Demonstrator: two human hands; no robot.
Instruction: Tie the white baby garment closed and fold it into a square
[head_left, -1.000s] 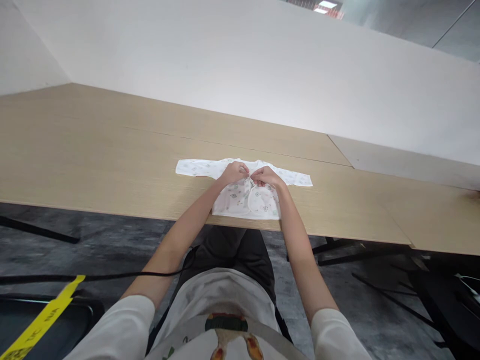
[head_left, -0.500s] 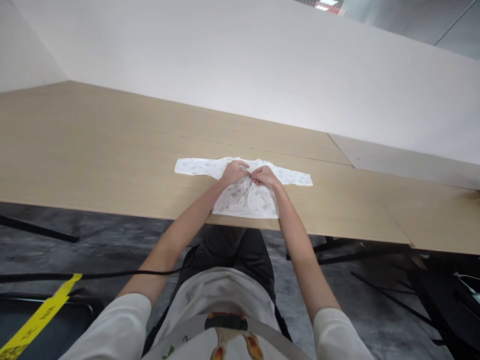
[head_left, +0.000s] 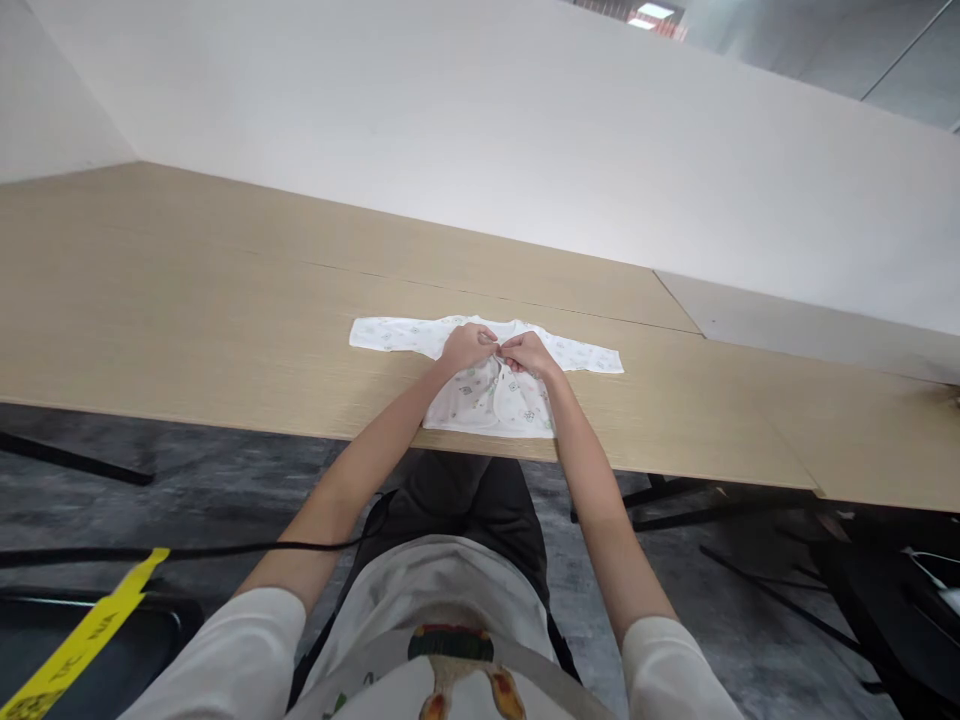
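A small white baby shirt (head_left: 487,405) with a faint printed pattern lies on the wooden table, its sleeves spread out to both sides and its hem near the front edge. My left hand (head_left: 470,345) pinches the cloth of the front opening at mid-chest. Right beside it, my right hand (head_left: 528,353) grips the other side of the opening, fingertips meeting those of the left. The cloth is drawn up a little between them. Whether a button or snap sits in the fingers is too small to tell.
The light wooden table (head_left: 187,300) runs across the view, with a tall white partition (head_left: 450,130) behind it. A black cable with a yellow tag (head_left: 90,635) hangs at the lower left over a dark chair. Black chair legs and a dark seat (head_left: 885,600) are at the right.
Both hands stay at the same spot on the shirt, with only very slight finger movement. The camera view has shifted a touch.
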